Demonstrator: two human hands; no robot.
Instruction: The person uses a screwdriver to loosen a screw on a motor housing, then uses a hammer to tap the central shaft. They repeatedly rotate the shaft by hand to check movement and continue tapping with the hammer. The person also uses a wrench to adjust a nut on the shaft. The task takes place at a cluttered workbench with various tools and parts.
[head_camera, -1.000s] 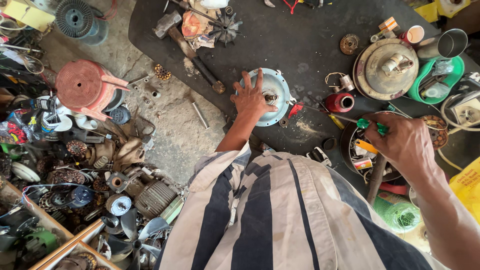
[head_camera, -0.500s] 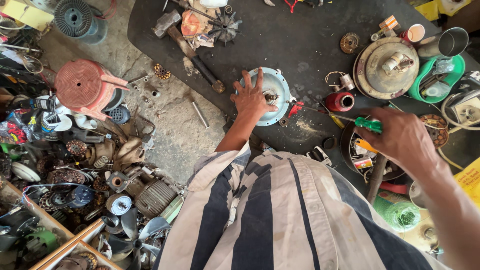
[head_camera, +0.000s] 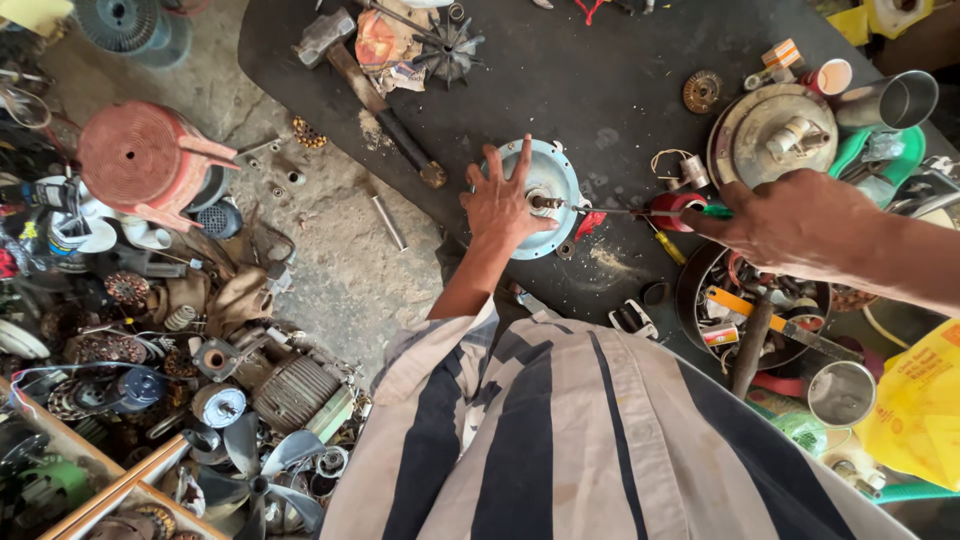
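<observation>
The left hand (head_camera: 505, 205) lies spread on the round motor cover (head_camera: 548, 190), steadying it; the right hand (head_camera: 790, 220) grips a green-handled screwdriver (head_camera: 640, 210), best kept square to the centre shaft.

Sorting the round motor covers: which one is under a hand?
The pale blue round metal cover, pressed by the left hand; the larger beige round cover lies untouched.

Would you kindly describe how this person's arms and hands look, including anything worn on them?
Both hands are bare: the left hand and the right hand show no gloves, rings or watch. Both forearms are uncovered as far as they show. The loose, pale beige shirt with broad dark navy stripes ends in a striped sleeve hem near the left elbow.
</observation>
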